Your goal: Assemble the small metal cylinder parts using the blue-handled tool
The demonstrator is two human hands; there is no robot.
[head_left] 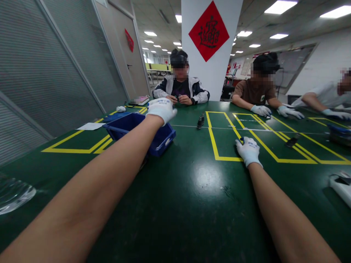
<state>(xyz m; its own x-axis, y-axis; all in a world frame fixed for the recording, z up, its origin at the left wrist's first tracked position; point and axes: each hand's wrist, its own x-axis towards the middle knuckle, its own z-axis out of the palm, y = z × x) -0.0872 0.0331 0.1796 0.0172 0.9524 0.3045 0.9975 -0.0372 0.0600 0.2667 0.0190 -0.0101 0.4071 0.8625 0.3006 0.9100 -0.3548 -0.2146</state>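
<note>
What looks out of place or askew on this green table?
Nothing looks spilled or broken. The blue bin sits at an angle on top of the yellow tape lines rather than inside a marked box. Farther right, a small dark part also lies across the tape, not within a box.

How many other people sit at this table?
3: person in a jacket straight across; person in a brown shirt further right; person in white at the right edge, partly cut off.

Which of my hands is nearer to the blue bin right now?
Left. The left hand is raised over the blue bin; the right hand rests on the green table, off to the bin's right.
</note>
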